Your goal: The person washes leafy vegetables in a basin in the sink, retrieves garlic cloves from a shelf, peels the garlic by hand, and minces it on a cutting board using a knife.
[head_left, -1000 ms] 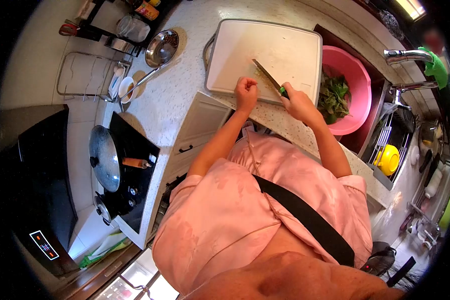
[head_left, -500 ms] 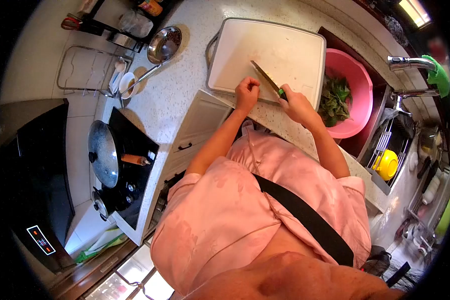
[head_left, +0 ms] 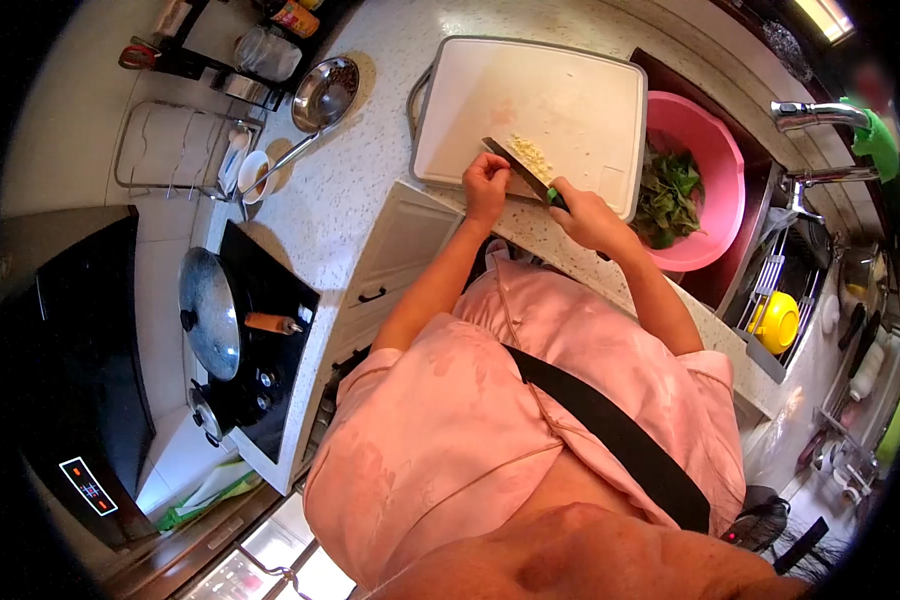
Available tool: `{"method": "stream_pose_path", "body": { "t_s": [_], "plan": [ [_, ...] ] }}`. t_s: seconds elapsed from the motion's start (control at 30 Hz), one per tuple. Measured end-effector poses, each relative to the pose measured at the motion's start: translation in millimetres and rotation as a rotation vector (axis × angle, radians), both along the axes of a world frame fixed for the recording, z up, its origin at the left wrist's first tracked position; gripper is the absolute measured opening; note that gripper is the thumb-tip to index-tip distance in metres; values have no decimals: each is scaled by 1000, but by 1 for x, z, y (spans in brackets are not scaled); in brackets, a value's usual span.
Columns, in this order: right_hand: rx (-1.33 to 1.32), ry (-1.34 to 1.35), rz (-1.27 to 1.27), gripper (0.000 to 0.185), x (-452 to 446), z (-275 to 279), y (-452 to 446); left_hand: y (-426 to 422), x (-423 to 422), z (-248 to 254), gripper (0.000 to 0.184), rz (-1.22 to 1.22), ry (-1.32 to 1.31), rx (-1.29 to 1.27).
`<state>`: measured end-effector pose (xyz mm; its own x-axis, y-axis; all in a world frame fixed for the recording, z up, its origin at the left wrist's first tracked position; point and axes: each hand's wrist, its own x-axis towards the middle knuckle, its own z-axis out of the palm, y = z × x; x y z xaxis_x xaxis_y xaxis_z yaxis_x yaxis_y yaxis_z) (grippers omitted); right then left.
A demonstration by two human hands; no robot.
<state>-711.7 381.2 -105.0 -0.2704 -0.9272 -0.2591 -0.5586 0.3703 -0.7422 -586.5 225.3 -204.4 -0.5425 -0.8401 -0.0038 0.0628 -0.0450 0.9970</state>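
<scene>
A knife [head_left: 518, 164] with a dark blade and a green-and-black handle lies across the near part of the white cutting board [head_left: 490, 85]. My right hand [head_left: 586, 213] is wrapped round its handle. Just beyond the blade is a small heap of pale yellow chopped pieces [head_left: 531, 157]. My left hand [head_left: 486, 187] is closed at the board's near edge, its fingertips close to the blade's tip side; whatever it may hold is hidden.
Right of the board, a pink basin [head_left: 722, 195] holds green leaves [head_left: 669, 195]. A metal bowl [head_left: 324, 96], a ladle and a small white bowl [head_left: 254, 178] stand to the left. A lidded pan [head_left: 210, 314] is on the stove; a faucet [head_left: 815, 115] is at right.
The knife and my right hand have shifted left and nearer to me. The yellow heap now shows beyond the blade. My left hand has moved slightly left.
</scene>
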Motion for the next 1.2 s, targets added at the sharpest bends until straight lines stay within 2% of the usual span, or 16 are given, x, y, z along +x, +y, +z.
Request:
{"method": "stream_pose_path", "body": {
  "t_s": [0.27,0.37,0.53,0.63,0.73,0.83,1.03,1.13,1.2],
  "plan": [
    [8,-7,-75,27,-9,5,-4,-2,-2,8,6,-39,-43,-31],
    [26,94,-74,26,-9,0,-5,-2,-1,7,5,-57,-67,-23],
    [3,27,-113,27,-8,19,-5,-1,-1,7,5,-46,-103,-51],
    [-27,85,-72,27,-12,-8,-4,-3,-2,3,4,-62,-88,-59],
    [-37,54,-131,28,-15,9,-2,-2,2,2,4,-59,-127,-75],
    [-16,98,-104,28,-17,-6,0,-1,-1,6,4,-66,-112,-76],
    [-39,52,-124,28,-13,9,1,-3,0,2,4,-63,-134,-79],
    [-8,72,-119,27,-13,-6,0,-2,-3,1,5,-72,-101,-67],
    [-68,56,-124,25,-18,-9,2,-2,-2,4,0,-38,-151,-175]
  ]
}}
